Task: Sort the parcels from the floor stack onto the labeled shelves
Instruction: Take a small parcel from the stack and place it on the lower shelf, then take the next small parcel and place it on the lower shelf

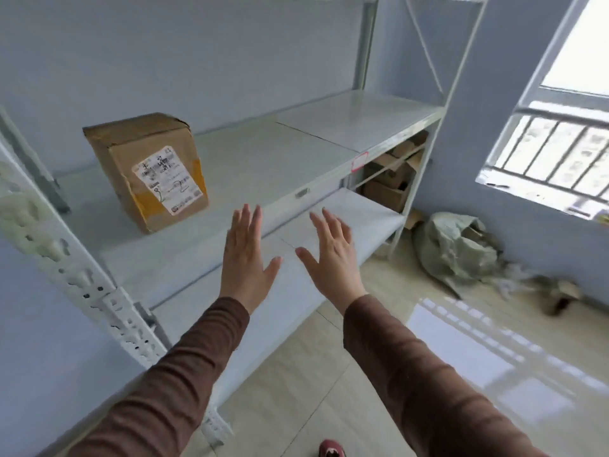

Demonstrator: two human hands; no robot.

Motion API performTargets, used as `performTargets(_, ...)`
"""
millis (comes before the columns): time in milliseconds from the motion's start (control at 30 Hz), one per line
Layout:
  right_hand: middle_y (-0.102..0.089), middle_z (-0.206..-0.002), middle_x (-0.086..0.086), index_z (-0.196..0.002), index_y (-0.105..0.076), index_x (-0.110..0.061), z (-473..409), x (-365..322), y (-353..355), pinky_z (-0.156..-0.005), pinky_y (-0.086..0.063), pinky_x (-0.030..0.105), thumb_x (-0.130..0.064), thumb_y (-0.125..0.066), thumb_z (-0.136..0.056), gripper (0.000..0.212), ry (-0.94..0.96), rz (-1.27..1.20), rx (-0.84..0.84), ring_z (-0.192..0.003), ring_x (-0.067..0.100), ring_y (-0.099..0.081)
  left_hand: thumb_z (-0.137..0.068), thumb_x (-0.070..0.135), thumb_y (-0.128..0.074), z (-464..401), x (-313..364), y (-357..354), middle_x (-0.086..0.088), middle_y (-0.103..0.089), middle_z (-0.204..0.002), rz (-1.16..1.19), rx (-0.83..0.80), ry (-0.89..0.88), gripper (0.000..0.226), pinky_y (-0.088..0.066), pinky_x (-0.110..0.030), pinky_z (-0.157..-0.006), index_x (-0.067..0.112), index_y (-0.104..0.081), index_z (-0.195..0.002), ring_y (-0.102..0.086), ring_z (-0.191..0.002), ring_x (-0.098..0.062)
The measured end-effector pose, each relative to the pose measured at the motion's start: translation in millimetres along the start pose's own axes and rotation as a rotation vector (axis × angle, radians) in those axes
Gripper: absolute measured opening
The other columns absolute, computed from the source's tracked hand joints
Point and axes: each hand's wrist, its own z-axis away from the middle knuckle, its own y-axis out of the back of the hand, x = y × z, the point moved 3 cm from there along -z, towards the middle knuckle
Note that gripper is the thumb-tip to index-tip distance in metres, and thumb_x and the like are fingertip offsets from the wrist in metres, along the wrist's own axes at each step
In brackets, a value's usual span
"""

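At your far left, about nine o'clock, a perforated white upright (75,275) of the shelving rack runs down toward the floor. Just right of it, near ten o'clock, one cardboard parcel (148,169) stands on the upper shelf (263,159), tilted a little, its white shipping label (167,184) and a band of yellow tape facing you. Nothing touches it.

Your left hand (245,258) is raised at the centre, fingers straight and spread, palm away from you, holding nothing; it sits well apart from the parcel, lower and to its right. Your right hand (331,255) is just beside it, likewise flat and splayed, empty. Both sleeves (428,374) are brown. Behind the hands lies the lower shelf (362,212).

On the front edge of the upper shelf, near one o'clock, sits a small red-bordered tag (359,161); its writing is too blurred to read. Below it, at the rack's right end, several brown boxes (392,179) are piled. Farther right, about three o'clock, a pale green sack (454,249) slumps on the tiled floor (313,374) under the barred window (553,150). At six o'clock, a red shoe (331,448) shows.
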Motion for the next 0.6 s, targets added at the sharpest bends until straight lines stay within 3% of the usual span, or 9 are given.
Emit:
performTargets(133, -0.017, -0.169, 0.004, -0.16, -0.024, -0.025, 90, 63, 57, -0.127, -0.016, 0.047, -0.046, -0.062, -0.096, 0.078, -0.196, 0.177, 0.064, -0.156, 0.028, -0.011, -0.096, 0.042, -0.06, 34, 86, -57, -0.001, 0.021, -0.166, 0.06, -0.216, -0.16, 0.099, 0.01, -0.032, -0.12, 0.022, 0.013, -0.159, 0.017, -0.154, -0.02)
performTargets(367, -0.02, -0.168, 0.006, -0.158, -0.03, -0.023, 267, 158, 189, -0.125, -0.019, 0.046, -0.044, -0.063, -0.095, 0.074, -0.601, 0.36, 0.233, -0.154, 0.028, -0.015, -0.092, 0.039, -0.065, 123, 290, -120, -0.004, 0.012, -0.168, 0.231, -0.474, -0.535, 0.098, 0.007, -0.034, -0.122, 0.017, 0.001, -0.161, 0.015, -0.154, -0.022)
performTargets(600, -0.017, -0.168, 0.005, -0.158, -0.027, -0.026, 490, 209, 314, -0.125, -0.015, 0.048, -0.041, -0.06, -0.097, 0.071, -0.992, 0.433, 0.429, -0.154, 0.027, -0.014, -0.094, 0.04, -0.062, 288, 504, -141, -0.003, 0.006, -0.169, 0.381, -0.668, -0.91, 0.094, 0.002, -0.037, -0.126, 0.016, 0.0, -0.161, 0.013, -0.154, -0.02)
